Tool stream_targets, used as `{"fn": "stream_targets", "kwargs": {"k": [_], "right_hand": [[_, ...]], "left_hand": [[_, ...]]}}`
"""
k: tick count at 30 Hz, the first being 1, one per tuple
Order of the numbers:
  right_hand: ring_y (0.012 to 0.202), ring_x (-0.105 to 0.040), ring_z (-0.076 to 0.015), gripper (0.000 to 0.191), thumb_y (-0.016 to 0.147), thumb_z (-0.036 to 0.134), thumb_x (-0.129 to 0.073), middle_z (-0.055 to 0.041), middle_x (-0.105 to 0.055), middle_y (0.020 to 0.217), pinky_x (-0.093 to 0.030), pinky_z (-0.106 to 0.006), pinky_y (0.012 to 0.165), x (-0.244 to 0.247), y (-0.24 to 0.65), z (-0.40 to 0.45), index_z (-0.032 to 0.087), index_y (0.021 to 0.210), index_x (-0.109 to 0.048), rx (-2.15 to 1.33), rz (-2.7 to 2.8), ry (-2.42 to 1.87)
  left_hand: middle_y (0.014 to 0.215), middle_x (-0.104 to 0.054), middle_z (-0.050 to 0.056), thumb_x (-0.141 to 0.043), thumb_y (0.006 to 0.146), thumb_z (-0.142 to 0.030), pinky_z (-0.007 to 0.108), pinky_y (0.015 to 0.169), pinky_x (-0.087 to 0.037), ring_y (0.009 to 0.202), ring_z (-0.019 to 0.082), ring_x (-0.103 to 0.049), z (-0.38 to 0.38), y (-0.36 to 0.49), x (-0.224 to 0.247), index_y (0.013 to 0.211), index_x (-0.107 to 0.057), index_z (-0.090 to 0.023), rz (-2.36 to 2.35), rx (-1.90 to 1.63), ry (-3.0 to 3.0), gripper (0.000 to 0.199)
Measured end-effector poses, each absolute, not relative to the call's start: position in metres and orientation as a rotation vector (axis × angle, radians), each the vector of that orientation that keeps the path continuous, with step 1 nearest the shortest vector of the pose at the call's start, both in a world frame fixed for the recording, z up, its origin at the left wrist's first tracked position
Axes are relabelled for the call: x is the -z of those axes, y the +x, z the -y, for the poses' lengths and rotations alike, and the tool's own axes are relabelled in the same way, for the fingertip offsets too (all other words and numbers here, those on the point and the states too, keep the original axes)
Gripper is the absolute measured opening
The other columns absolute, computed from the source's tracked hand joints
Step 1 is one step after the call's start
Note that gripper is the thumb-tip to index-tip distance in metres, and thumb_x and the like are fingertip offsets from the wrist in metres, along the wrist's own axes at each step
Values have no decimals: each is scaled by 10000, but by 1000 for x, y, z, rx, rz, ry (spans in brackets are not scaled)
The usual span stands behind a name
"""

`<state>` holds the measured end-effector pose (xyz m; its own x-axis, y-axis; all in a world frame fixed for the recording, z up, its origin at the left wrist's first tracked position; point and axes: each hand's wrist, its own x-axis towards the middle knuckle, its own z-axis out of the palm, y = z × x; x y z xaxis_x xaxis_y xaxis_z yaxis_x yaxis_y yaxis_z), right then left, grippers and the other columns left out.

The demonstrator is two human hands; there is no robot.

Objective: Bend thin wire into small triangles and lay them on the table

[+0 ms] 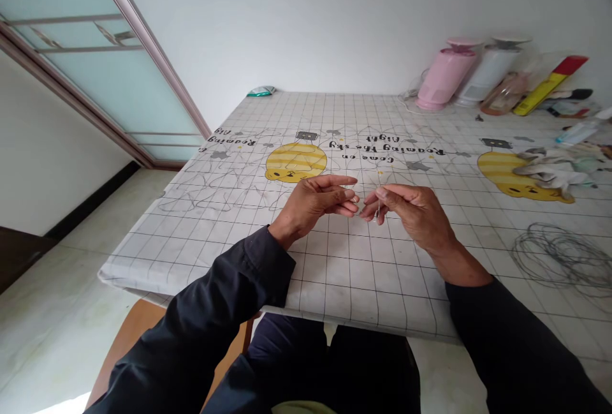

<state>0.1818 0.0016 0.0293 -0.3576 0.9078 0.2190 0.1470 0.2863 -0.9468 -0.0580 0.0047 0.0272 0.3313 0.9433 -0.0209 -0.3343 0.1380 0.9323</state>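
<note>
Both hands are raised over the near middle of the table, close together with a small gap between the fingertips. My left hand (321, 200) pinches a tiny shiny bit at the thumb tip, perhaps wire, too small to make out. Between thumb and fingers of my right hand (411, 210) is a short, thin piece of wire (379, 203), held roughly upright. Loose loops of thin grey wire (184, 194) spread over the tablecloth (306, 273) beyond and left of my hands. To the right lies a bigger tangled coil of grey wire (564, 258).
At the back right stand a pink cylindrical device (444, 76), a white one (488, 69), a bottle (504, 94) and a yellow-and-red box (549, 85). Crumpled gloves (554, 168) lie at the right. A green packet (261, 91) rests at the far left edge.
</note>
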Motion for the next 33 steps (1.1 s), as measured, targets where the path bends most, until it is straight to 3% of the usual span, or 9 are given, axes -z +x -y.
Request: {"fn": "stream_targets", "kwargs": {"k": [8,11,16,23,28,33], "right_hand": [[612,-730,-227,371,1070,464,-683,-72,-771,678,-543,-346,589,-29,183,-5,200,831,-787,-1441,1485,-875],[623,-721,-217,363,1077,461,-682,-62,-762,693,-541,-337,583,-31,183,-5,205,837,-774,-1454,1500,-801],[723,-760,-223,332,1088,499,-690,-67,-796,815,-564,-329,597,-27,182,-6,212,953,-789,-1394,1552,-753],[702,-753,-219,367,1087,527,-682,-60,-789,786,-574,-345,619,-29,184,-5,216,913,-773,-1399,1610,-790],[634,-742,-226,423,1076,557,-673,-49,-764,684,-587,-374,645,-34,192,-7,217,842,-770,-1429,1692,-844],[541,-712,-211,454,1026,593,-738,-42,-741,633,-565,-350,575,-30,196,-12,204,792,-748,-1577,1697,-882]], "left_hand": [[1037,-866,115,-952,885,-389,364,863,-704,900,236,-856,-1,-60,-31,1157,-840,-143,-689,-1075,1107,384],[1041,-868,116,-929,917,-393,366,888,-702,956,248,-857,0,-60,-31,1120,-848,-147,-656,-1103,1149,328],[1133,-864,112,-907,942,-406,404,958,-696,984,245,-854,2,-61,-34,1229,-846,-191,-587,-1121,1207,365],[961,-855,106,-904,928,-465,383,880,-708,880,232,-841,3,-63,-37,1021,-868,-152,-683,-1090,1392,328],[894,-841,101,-891,932,-479,355,850,-700,828,211,-819,6,-66,-40,959,-870,-160,-722,-965,1522,321],[879,-835,101,-832,973,-459,355,781,-686,797,219,-810,8,-69,-37,936,-855,-167,-747,-857,1662,295]]}}
